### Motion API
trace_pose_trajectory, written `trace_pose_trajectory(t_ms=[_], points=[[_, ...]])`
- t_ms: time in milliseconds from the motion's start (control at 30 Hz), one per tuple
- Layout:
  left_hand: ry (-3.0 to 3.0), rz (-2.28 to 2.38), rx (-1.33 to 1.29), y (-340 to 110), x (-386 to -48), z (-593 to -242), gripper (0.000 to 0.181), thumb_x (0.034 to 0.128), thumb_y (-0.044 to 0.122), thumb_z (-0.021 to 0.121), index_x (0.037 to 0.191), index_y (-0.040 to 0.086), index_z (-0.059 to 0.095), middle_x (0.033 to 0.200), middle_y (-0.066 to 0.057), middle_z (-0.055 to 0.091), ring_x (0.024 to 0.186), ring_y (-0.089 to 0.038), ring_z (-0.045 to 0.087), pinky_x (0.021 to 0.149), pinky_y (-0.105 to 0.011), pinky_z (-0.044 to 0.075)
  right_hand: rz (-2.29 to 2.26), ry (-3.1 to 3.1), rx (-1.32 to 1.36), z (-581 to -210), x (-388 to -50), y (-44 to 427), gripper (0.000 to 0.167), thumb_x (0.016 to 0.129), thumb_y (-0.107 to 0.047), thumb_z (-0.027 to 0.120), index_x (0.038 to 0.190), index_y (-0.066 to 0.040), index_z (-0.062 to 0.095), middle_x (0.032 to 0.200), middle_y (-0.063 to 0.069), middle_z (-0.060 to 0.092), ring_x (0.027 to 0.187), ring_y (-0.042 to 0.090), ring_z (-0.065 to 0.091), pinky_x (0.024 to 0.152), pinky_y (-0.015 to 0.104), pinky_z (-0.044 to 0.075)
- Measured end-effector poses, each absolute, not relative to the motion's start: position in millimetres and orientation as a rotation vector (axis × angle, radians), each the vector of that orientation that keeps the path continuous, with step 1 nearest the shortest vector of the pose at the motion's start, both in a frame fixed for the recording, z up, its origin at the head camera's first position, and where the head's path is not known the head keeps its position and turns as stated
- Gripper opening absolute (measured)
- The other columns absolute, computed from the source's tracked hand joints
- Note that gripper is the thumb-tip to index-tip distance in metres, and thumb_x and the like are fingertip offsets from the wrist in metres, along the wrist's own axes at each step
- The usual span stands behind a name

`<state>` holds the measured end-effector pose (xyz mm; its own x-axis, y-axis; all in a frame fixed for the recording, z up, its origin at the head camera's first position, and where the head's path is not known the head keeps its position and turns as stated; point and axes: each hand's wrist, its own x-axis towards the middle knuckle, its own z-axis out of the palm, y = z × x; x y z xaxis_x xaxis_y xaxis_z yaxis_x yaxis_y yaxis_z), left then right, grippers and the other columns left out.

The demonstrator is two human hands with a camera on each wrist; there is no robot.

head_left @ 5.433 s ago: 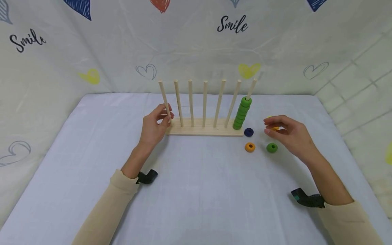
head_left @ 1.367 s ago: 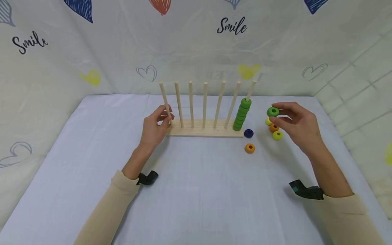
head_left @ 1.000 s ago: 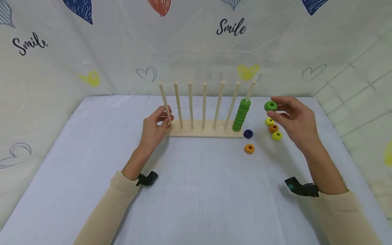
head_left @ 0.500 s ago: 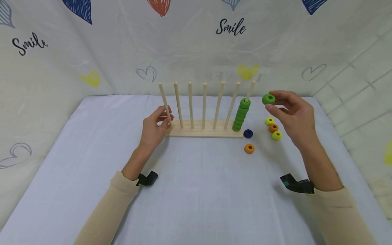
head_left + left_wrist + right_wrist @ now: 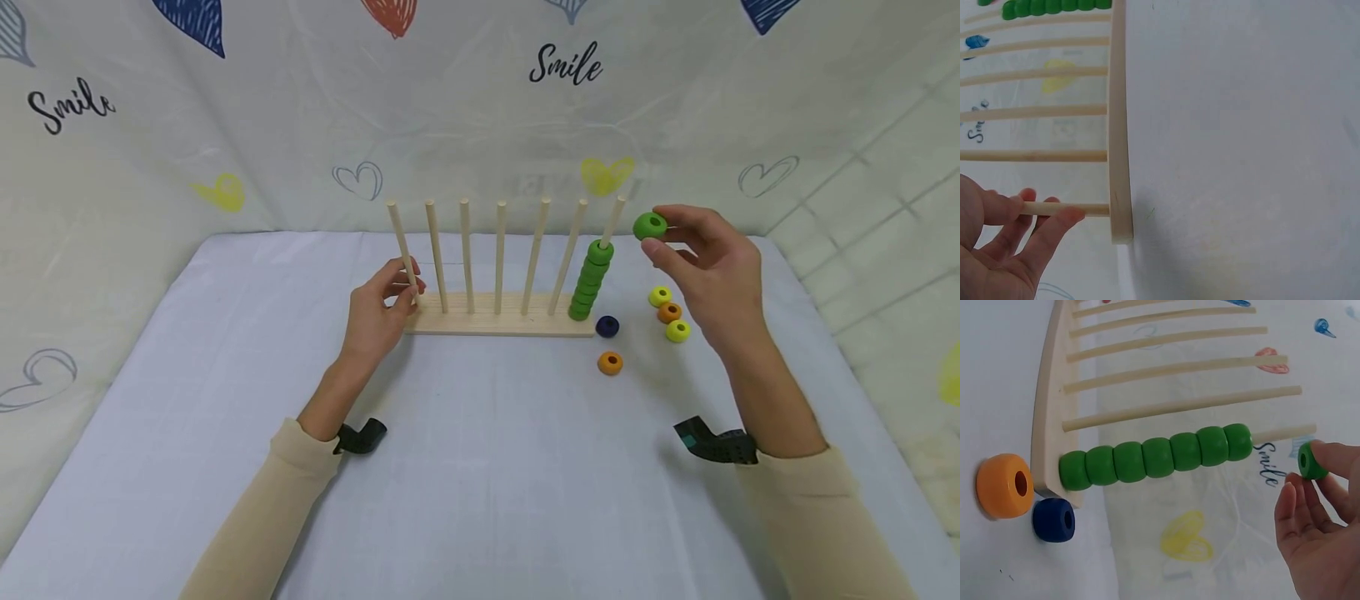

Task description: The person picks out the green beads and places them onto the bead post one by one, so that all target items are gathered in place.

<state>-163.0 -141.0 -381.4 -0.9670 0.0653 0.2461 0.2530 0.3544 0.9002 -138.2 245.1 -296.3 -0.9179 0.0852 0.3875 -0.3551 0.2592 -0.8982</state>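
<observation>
A wooden peg rack (image 5: 480,323) with several upright pegs stands at the far side of the table. Its rightmost peg carries a stack of green beads (image 5: 590,281); bare wood shows above them. My left hand (image 5: 380,310) pinches the leftmost peg (image 5: 1094,210) low down, near the base. My right hand (image 5: 716,271) holds a single green bead (image 5: 649,226) between thumb and fingers, raised just right of the stacked peg's top. In the right wrist view that bead (image 5: 1311,460) is close to the peg tip, apart from it, with its hole showing.
A dark blue bead (image 5: 607,327) lies by the rack's right end, and an orange bead (image 5: 611,363) in front of it. Farther right, a yellow bead (image 5: 660,297), another orange bead (image 5: 669,312) and a second yellow bead (image 5: 678,332) sit in a row. A printed cloth hangs behind.
My right hand has picked up the loose green bead from the table and carried it up and left toward the top of the rightmost peg. My left hand has stayed on its peg.
</observation>
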Motion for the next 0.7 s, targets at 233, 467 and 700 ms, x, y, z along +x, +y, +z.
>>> trace_pose_trajectory(t_ms=[233,467,700], points=[[-2.441,-1.671,-0.292,-140.7,-163.3,-381.2,0.021,0.1026,-0.003,0.058,0.12,0.007,0.064,0.109,-0.025,0.072,0.104,-0.041,0.073,0.086,-0.048,0.067,1.723,-2.121,0.269,-291.7,-139.2,240.7,0.038,0.095,-0.004,0.074,0.132,-0.007,0.068,0.119,-0.005,0.069,0.107,0.013,0.065,0.089,0.009,0.058],[-2.449,-1.678,-0.286,-140.2,-162.6,-381.0,0.021,0.1027,-0.003,0.058,0.12,0.007,0.063,0.11,-0.026,0.072,0.104,-0.041,0.073,0.087,-0.047,0.067,1.722,-2.085,0.305,-288.5,-140.2,235.6,0.036,0.096,-0.004,0.072,0.132,-0.006,0.068,0.119,-0.004,0.069,0.106,0.013,0.066,0.085,0.011,0.059],[-2.446,-1.684,-0.282,-140.5,-163.3,-380.5,0.02,0.1028,-0.003,0.058,0.12,0.007,0.063,0.111,-0.027,0.072,0.105,-0.041,0.073,0.087,-0.046,0.067,1.753,-2.041,0.333,-281.7,-143.5,228.1,0.036,0.096,-0.004,0.072,0.131,-0.008,0.068,0.123,-0.002,0.068,0.106,0.015,0.066,0.084,0.013,0.059]])
